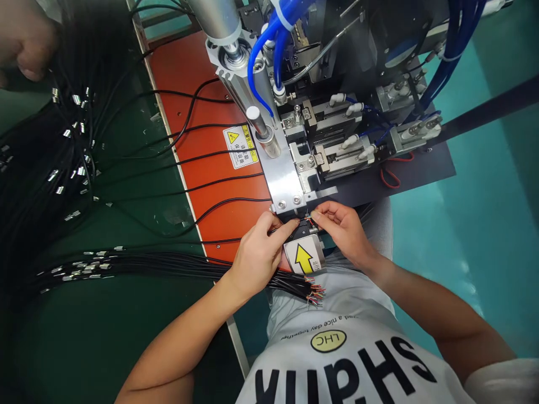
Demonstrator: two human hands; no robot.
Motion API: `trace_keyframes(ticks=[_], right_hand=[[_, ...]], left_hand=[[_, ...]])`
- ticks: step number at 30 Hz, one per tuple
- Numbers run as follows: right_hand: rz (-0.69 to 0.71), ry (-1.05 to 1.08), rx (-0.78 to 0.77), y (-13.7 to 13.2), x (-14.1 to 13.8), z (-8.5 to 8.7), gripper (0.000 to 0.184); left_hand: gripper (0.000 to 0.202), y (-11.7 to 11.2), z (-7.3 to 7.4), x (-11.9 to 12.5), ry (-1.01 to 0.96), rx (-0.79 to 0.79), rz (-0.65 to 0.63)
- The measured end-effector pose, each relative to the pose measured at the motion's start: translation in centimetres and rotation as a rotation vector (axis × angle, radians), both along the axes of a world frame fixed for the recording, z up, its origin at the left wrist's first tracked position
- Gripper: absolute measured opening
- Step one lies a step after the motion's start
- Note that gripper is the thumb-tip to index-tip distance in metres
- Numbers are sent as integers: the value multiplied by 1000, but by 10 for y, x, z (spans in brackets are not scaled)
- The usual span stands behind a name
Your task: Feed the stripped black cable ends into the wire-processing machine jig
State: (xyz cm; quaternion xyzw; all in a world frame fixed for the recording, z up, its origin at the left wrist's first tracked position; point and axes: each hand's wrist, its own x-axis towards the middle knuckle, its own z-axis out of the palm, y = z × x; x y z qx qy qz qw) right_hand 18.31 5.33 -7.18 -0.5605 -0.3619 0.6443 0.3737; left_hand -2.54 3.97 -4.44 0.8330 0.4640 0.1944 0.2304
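Note:
My left hand (257, 252) is closed in a pinch on a thin black cable (210, 209), pressing its end against the front of a metal machine (295, 168). My right hand (343, 227) pinches the coloured wire ends (310, 217) of that cable at the machine's black slot. A label with a yellow arrow (304, 256) sits just below both hands. A bundle of black cables with stripped coloured tips (314, 293) lies across my lap.
Several black cables with metal ferrules (84, 264) lie on the green mat (126, 331) at left and over the orange plate (219, 174). Blue air hoses (263, 50) and pneumatic cylinders (357, 151) fill the machine. Another person's hand (25, 39) is at top left.

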Motion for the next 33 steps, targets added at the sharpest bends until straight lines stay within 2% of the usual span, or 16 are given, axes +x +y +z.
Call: trace_keyframes(ticks=[8, 14, 17, 23, 26, 31, 33], right_hand=[[27, -39, 45, 0, -2, -1, 20], [51, -242, 168, -4, -4, -7, 16], [36, -312, 183, -5, -6, -10, 16], [89, -120, 97, -5, 7, -5, 24], [68, -274, 180, -11, 11, 1, 21], [116, -431, 273, -21, 5, 8, 12], [148, -591, 374, -20, 3, 13, 12]], left_hand=[[34, 1, 1, 3, 73, 54, -21], [36, -2, -1, 5, 169, 80, -20], [37, -4, -2, 5, 202, 95, -12], [36, -5, -3, 6, 185, 89, -1], [36, -4, -3, 5, 176, 84, -5], [36, -4, -2, 5, 151, 81, 4], [36, -4, -3, 5, 138, 85, 7]])
